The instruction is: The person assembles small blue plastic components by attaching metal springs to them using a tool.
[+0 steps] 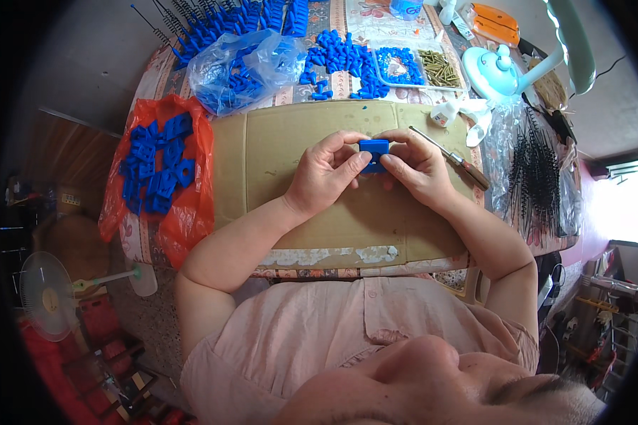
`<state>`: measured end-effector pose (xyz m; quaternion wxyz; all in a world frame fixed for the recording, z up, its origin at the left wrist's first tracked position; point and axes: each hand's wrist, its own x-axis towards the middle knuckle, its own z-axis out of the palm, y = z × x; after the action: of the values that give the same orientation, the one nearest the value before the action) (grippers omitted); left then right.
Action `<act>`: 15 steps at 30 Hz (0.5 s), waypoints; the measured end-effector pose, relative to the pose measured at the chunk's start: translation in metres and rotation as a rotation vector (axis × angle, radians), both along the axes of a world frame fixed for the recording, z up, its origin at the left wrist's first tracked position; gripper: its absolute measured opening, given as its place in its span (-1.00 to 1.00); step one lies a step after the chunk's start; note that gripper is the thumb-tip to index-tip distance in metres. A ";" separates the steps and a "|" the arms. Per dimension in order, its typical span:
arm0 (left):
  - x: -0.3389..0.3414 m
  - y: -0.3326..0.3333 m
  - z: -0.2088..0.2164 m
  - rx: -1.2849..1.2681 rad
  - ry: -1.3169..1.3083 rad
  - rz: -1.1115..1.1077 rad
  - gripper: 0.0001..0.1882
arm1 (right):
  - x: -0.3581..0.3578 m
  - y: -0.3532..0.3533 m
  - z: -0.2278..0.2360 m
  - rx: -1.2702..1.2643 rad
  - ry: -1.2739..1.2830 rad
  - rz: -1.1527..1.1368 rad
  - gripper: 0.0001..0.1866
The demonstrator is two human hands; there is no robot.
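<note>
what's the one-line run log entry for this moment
left hand: holds blue piece | right hand: holds same piece | below: cardboard | screwdriver: unheld, beside right hand | red bag: left side, blue pieces inside

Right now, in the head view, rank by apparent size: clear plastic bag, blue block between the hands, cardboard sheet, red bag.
1. Cardboard sheet
2. Red bag
3. Clear plastic bag
4. Blue block, partly covered

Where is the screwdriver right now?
In the head view, right of centre: the screwdriver lies at a slant just right of the right hand, near the cardboard's right edge, handle toward the person.
</note>
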<state>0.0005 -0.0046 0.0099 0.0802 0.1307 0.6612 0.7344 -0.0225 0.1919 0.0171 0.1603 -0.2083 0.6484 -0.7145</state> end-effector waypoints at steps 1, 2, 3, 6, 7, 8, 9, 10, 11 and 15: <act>0.001 0.000 0.001 -0.004 0.002 -0.001 -0.74 | 0.000 0.000 0.000 0.000 0.000 0.001 -0.71; 0.001 0.000 0.001 -0.009 0.003 -0.002 -0.74 | 0.000 0.000 -0.001 -0.001 -0.006 0.003 -0.72; 0.001 0.000 0.002 -0.008 0.003 -0.002 -0.74 | 0.000 0.001 -0.001 -0.001 -0.011 0.005 -0.72; 0.002 -0.001 0.003 -0.006 -0.008 -0.015 -0.75 | 0.001 0.001 0.002 0.006 -0.012 0.018 -0.73; 0.002 -0.001 0.002 -0.011 -0.011 -0.013 -0.75 | 0.001 0.001 0.003 0.006 -0.011 0.018 -0.73; 0.002 0.000 0.002 -0.015 -0.013 -0.011 -0.75 | 0.002 0.000 0.004 0.000 -0.016 0.017 -0.73; 0.002 0.000 0.002 -0.015 -0.013 -0.011 -0.75 | 0.002 0.000 0.005 -0.007 -0.021 0.015 -0.73; 0.002 0.000 0.002 -0.011 -0.015 -0.010 -0.75 | 0.002 0.000 0.004 -0.006 -0.021 0.015 -0.73; 0.002 0.000 0.003 -0.007 -0.017 -0.009 -0.75 | 0.001 0.001 0.003 -0.001 -0.015 0.013 -0.73; 0.002 0.002 0.003 0.039 -0.027 -0.025 -0.75 | 0.002 0.000 0.003 0.000 -0.012 0.004 -0.73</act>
<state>0.0022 -0.0025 0.0128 0.0957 0.1305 0.6438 0.7479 -0.0208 0.1922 0.0205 0.1656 -0.2050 0.6471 -0.7154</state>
